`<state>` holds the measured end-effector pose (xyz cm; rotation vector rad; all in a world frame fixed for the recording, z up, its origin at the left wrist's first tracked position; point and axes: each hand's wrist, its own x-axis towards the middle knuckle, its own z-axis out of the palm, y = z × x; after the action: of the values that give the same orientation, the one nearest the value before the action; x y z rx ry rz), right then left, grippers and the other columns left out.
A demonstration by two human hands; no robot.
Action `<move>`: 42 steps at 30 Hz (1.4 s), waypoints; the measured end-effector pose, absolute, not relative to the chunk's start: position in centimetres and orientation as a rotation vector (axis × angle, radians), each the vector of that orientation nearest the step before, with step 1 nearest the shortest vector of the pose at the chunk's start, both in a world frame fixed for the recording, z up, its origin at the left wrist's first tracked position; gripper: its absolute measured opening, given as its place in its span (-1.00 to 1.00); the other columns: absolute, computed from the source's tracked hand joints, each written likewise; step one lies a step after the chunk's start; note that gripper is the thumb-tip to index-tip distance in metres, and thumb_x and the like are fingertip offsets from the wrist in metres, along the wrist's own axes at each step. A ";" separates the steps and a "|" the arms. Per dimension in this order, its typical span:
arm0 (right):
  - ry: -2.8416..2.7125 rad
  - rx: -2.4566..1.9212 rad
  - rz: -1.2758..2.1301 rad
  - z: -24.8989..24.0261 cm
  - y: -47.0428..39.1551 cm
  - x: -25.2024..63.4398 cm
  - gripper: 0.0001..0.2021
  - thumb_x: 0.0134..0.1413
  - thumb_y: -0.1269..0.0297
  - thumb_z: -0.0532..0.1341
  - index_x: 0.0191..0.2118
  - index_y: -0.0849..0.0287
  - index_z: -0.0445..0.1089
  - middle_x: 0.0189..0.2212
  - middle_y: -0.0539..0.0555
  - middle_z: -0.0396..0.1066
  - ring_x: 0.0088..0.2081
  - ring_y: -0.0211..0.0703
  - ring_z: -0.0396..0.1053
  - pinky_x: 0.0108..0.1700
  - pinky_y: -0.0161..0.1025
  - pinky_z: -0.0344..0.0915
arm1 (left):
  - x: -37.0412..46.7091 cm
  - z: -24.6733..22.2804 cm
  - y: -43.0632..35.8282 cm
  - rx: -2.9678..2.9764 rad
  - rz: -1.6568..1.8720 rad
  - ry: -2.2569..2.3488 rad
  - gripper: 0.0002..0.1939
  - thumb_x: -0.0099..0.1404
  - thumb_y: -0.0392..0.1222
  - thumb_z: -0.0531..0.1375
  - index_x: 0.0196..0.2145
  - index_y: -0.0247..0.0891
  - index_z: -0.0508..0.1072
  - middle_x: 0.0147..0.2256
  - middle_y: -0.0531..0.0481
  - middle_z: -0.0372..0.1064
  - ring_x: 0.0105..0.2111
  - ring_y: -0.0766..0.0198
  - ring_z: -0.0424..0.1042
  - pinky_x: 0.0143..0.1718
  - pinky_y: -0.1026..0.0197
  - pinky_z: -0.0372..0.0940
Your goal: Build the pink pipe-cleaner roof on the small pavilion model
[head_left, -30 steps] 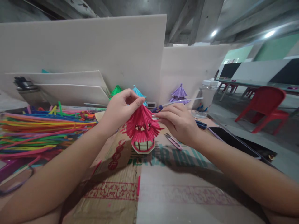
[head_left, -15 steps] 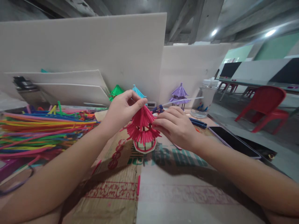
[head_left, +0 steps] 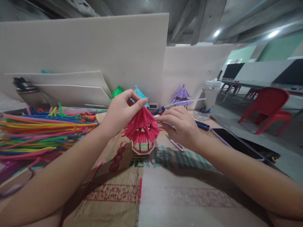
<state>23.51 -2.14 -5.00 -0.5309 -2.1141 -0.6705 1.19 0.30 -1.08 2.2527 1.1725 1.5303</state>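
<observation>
A small red two-tier pagoda with an octagonal base stands on the cardboard sheet. My left hand pinches its pointed top between thumb and fingers. To the right of the roofs, my right hand is closed around slim metal tweezers; their tips are hard to make out. Pink-handled snips lie just below that hand. Behind stand a green pagoda, a blue one and a purple one.
Bundles of coloured pipe cleaners fill the left side. A glue gun, a clear bottle, a dark blue tool and a phone lie or stand beyond and right. White boards rise behind.
The red pagoda has shifted slightly left and looks turned. My right hand has moved a little, so the tweezers and snips show more clearly. My left hand stays at the top.
</observation>
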 end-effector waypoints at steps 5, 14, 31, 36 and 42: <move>-2.193 -0.490 -0.778 -5.6 -2.9 23.1 -0.86 0.33 0.21 0.20 -0.15 0.15 0.41 -0.24 0.09 0.55 -0.19 -0.09 0.38 -0.09 -0.12 0.23 | 1.4 -1.1 0.1 2.274 1.546 1.177 -0.67 0.28 0.10 0.24 -0.43 -0.21 0.35 -0.51 0.08 0.32 -0.50 0.31 0.27 -0.45 0.24 0.15; -2.189 -0.541 -0.831 -5.4 -2.5 23.3 -0.87 0.36 0.24 0.16 -0.15 0.16 0.40 -0.25 0.10 0.55 -0.21 -0.09 0.37 -0.11 -0.13 0.21 | 1.7 -0.9 -0.3 2.285 1.529 1.136 -0.69 0.30 0.02 0.24 -0.45 -0.25 0.35 -0.51 0.09 0.31 -0.49 0.34 0.26 -0.43 0.26 0.14; -2.163 -0.501 -0.933 -5.8 -1.8 23.8 -0.91 0.31 0.40 0.19 -0.18 0.17 0.46 -0.27 0.05 0.56 -0.21 -0.12 0.37 -0.08 -0.12 0.22 | 1.8 -1.4 0.4 2.294 1.544 1.078 -0.71 0.31 0.00 0.24 -0.43 -0.27 0.37 -0.50 0.09 0.34 -0.49 0.35 0.30 -0.44 0.29 0.16; -2.121 -0.545 -0.859 -4.9 -1.4 24.3 -0.87 0.33 0.38 0.18 -0.14 0.15 0.49 -0.26 0.06 0.59 -0.22 -0.11 0.40 -0.11 -0.12 0.22 | 1.8 -2.2 1.5 2.286 1.628 1.081 -0.70 0.31 0.04 0.24 -0.39 -0.26 0.39 -0.47 0.08 0.38 -0.47 0.33 0.34 -0.42 0.28 0.19; -2.294 -0.600 -0.340 -5.1 -3.5 23.0 -0.84 0.33 0.35 0.15 -0.16 0.19 0.50 -0.30 0.09 0.56 -0.27 -0.18 0.45 -0.22 -0.24 0.29 | 1.5 -1.6 4.2 2.312 1.446 0.984 -0.64 0.34 0.10 0.17 -0.24 -0.30 0.49 -0.32 -0.04 0.50 -0.31 0.22 0.45 -0.24 0.24 0.30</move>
<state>23.03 -3.46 -5.06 -0.6005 -2.2944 -0.3402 1.50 4.21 -1.61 2.3122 0.9841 1.4460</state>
